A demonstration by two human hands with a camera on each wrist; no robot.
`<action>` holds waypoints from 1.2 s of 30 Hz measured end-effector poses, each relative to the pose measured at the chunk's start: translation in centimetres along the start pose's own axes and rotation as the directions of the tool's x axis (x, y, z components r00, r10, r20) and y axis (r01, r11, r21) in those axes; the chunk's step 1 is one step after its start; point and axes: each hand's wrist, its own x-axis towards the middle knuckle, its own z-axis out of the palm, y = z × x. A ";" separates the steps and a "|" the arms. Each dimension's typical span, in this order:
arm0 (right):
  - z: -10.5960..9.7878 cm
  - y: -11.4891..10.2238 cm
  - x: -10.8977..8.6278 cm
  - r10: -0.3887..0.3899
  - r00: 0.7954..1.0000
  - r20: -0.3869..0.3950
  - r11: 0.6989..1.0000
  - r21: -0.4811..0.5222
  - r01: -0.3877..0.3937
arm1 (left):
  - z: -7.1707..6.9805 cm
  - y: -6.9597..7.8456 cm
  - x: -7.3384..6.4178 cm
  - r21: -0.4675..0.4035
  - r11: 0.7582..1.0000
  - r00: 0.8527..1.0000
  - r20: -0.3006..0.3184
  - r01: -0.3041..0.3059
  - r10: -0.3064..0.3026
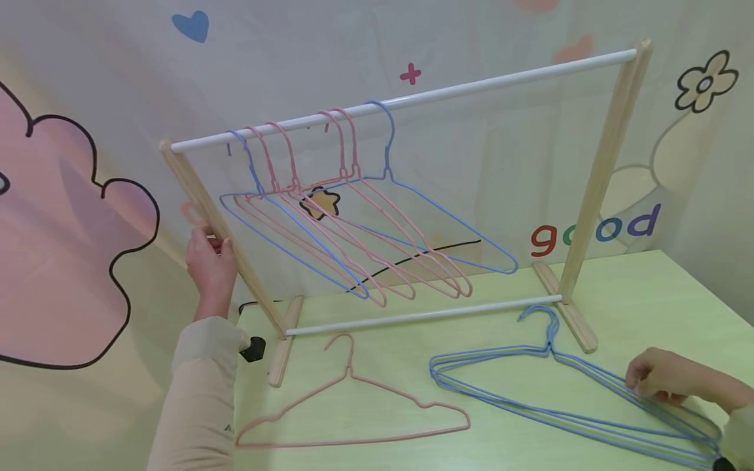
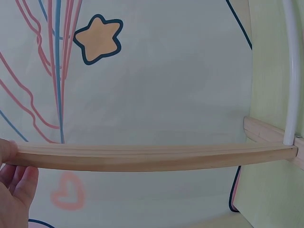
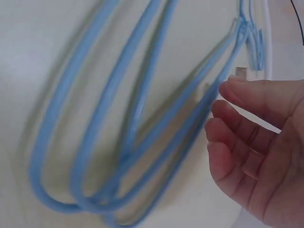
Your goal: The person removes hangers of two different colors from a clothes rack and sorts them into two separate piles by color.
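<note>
My left hand (image 1: 212,268) grips the left wooden post (image 1: 253,278) of a hanger rack; in the left wrist view its fingers (image 2: 26,187) wrap the post's edge. From the rack's white top rail (image 1: 501,85) hang several pink hangers (image 1: 341,140) between two blue hangers (image 1: 390,140). Over the right arm of a stack of blue hangers (image 1: 501,399) on the table hovers my right hand (image 1: 671,376). In the right wrist view its fingers (image 3: 223,128) are loosely bent beside the blue wires, with nothing seen between them and the thumb.
A single pink hanger (image 1: 353,441) lies flat on the green table (image 1: 665,294), left of the blue stack. The rack's white lower bar (image 1: 424,317) and wooden feet (image 1: 574,327) stand behind them. A patterned cloth (image 1: 530,150) hangs at the back.
</note>
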 end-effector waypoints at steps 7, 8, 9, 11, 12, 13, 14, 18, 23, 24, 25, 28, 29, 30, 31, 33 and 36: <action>-2.0 -4.2 0.9 -0.014 0.999 -0.046 0.997 -0.073 0.011 | 0.1 -0.1 0.0 -0.021 0.999 0.999 -0.019 -0.026 0.026; -2.3 -5.0 1.2 -0.015 0.998 -0.053 0.996 -0.085 0.010 | 0.2 -0.1 0.0 -0.021 0.999 0.999 -0.021 -0.028 0.028; -2.5 -5.7 1.4 -0.020 0.998 -0.059 0.995 -0.094 0.014 | 0.2 -0.1 0.0 -0.022 0.999 0.999 -0.020 -0.029 0.028; -2.8 -7.2 1.8 -0.028 0.998 -0.063 0.994 -0.111 0.021 | 0.2 -0.1 0.1 -0.022 0.999 0.999 -0.019 -0.028 0.028; -2.9 -7.9 2.0 -0.039 0.997 -0.063 0.992 -0.125 0.030 | 0.2 -0.1 0.0 -0.022 0.999 1.000 -0.017 -0.026 0.026; -3.0 -8.6 2.1 -0.041 0.997 -0.063 0.991 -0.131 0.032 | 0.2 0.0 0.0 -0.022 0.999 1.000 -0.016 -0.026 0.025; -3.1 -9.3 2.3 -0.042 0.997 -0.062 0.990 -0.137 0.034 | 0.1 0.0 0.0 -0.023 0.999 1.000 -0.015 -0.025 0.025; -3.6 -12.0 2.8 -0.071 0.996 -0.061 0.985 -0.163 0.061 | 0.1 0.0 0.0 -0.022 0.999 1.000 -0.014 -0.028 0.028; -4.7 -14.9 3.2 -0.111 0.990 -0.093 0.974 -0.209 0.089 | 0.0 0.0 0.0 -0.022 0.999 0.999 -0.023 -0.036 0.035; -4.8 -15.4 3.2 -0.113 0.989 -0.099 0.973 -0.212 0.090 | 0.0 0.0 -0.1 -0.023 0.999 0.999 -0.024 -0.036 0.035; -5.0 -15.9 3.3 -0.112 0.988 -0.105 0.973 -0.216 0.087 | 0.0 0.0 -0.1 -0.023 0.999 0.999 -0.025 -0.036 0.036; -5.4 -17.1 3.4 -0.130 0.984 -0.124 0.967 -0.235 0.099 | 0.0 0.0 -0.1 -0.026 0.999 0.999 -0.027 -0.036 0.035; -5.5 -17.6 3.4 -0.131 0.982 -0.136 0.966 -0.242 0.095 | 0.0 0.0 -0.1 -0.025 0.999 0.999 -0.029 -0.036 0.035; -5.7 -18.0 3.5 -0.143 0.979 -0.144 0.963 -0.246 0.105 | 0.0 0.0 0.0 -0.025 0.999 0.999 -0.029 -0.036 0.035; -5.8 -18.4 3.5 -0.158 0.976 -0.151 0.962 -0.248 0.117 | 0.0 0.0 0.0 -0.024 0.999 0.999 -0.030 -0.037 0.036; -6.1 -19.2 3.5 -0.194 0.966 -0.170 0.958 -0.246 0.149 | 0.0 0.0 0.0 -0.022 0.999 0.999 -0.030 -0.038 0.037; -6.4 -20.5 3.6 -0.245 0.952 -0.185 0.953 -0.225 0.202 | 0.1 -0.1 0.0 -0.017 0.999 0.999 -0.030 -0.039 0.039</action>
